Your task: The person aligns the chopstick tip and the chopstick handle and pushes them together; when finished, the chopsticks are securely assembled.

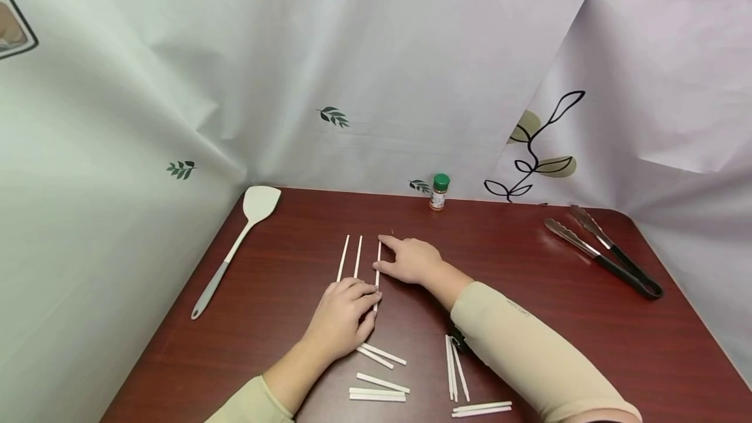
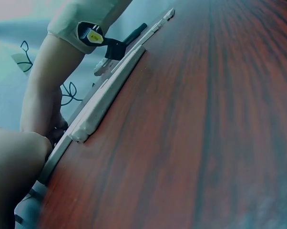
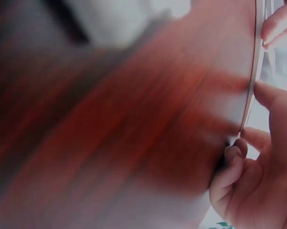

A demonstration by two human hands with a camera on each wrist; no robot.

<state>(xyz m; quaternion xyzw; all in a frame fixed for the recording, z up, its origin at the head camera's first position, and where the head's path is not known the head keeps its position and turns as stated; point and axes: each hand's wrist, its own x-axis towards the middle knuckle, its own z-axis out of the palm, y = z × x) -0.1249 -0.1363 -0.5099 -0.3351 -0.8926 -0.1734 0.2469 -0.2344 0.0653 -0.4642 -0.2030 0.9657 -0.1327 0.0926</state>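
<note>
My right hand [image 1: 411,260] touches the rightmost of three upright rows of thin white sticks. Its index fingertip is at the far end of that row [image 1: 377,278], and the thumb is at its side. Whether the row is one stick or several end to end, I cannot tell. My left hand [image 1: 341,318] rests on the table, fingertips against the same row's near part. It covers the near ends of the other two white rows [image 1: 358,256]. In the right wrist view, the right hand's remaining fingers [image 3: 229,171] are curled. White sticks [image 2: 105,98] lie beside the left hand.
Loose white sticks [image 1: 377,395] lie near the front edge, with more sticks [image 1: 451,371] under the right forearm. A spatula [image 1: 237,240] lies at left, metal tongs [image 1: 602,250] at right. A green-capped spice jar [image 1: 438,192] stands at the back before a patterned curtain.
</note>
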